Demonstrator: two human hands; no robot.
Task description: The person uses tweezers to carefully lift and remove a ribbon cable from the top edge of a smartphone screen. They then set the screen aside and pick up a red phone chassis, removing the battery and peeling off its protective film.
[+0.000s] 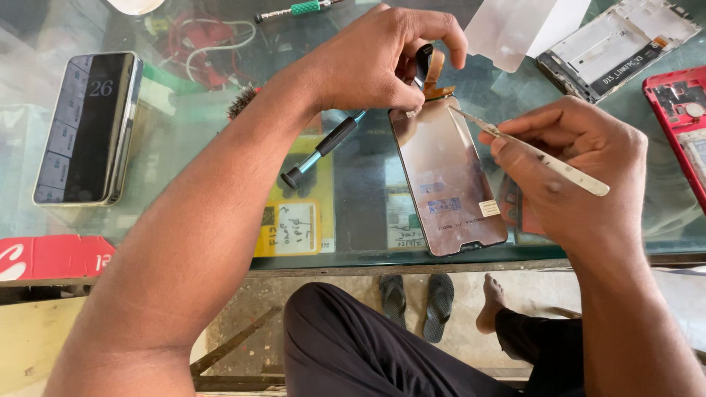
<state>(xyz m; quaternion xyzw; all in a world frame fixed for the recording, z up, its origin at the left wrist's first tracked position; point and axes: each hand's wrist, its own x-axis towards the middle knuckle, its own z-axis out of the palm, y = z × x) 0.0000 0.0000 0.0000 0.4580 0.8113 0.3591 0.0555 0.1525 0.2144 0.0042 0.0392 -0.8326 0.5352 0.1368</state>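
1. My left hand (375, 62) was pinched shut on the orange flex ribbon (434, 73) at the top edge of the phone display panel (448, 176), bending it up and away so the joint beneath stayed exposed.
2. My right hand (573, 169) gripped a pair of pale tweezers (537, 154) like a pen, with the tips resting at the panel's upper right corner, just beside the ribbon.
3. The panel lay face down on the glass worktop (353, 213), near its front edge, notch end toward me; I judged the flat surface kept it steady under the tweezers.
4. A black-and-teal screwdriver (320, 151) lay just left of the panel, within easy reach.
5. Farther left sat a phone (88, 129) with its screen lit.
6. At the far right were a bare grey phone frame (618, 44) and a red phone housing (680, 121), set well apart from the panel.
7. A clear plastic sheet (507, 29) lay beyond the panel.
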